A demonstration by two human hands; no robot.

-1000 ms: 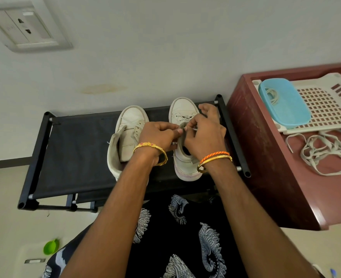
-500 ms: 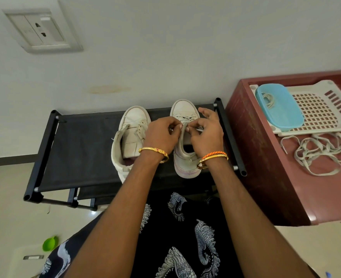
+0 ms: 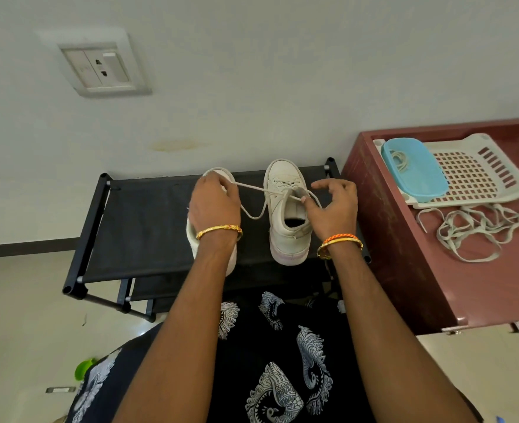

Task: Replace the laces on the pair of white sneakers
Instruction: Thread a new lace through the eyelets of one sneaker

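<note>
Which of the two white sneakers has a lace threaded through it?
The right sneaker: its lace runs out to both hands. The left sneaker, mostly hidden under the left hand, shows none.

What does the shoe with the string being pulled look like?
The right sneaker is white or cream, looks like smooth leather, with a thick sole faintly pinkish at the heel. It stands upright on the black fabric shelf, toe toward the wall, dark opening showing. A pale lace is threaded across its upper. The left hand holds one end pulled out sideways; the right hand pinches the other end beside the tongue.
</note>
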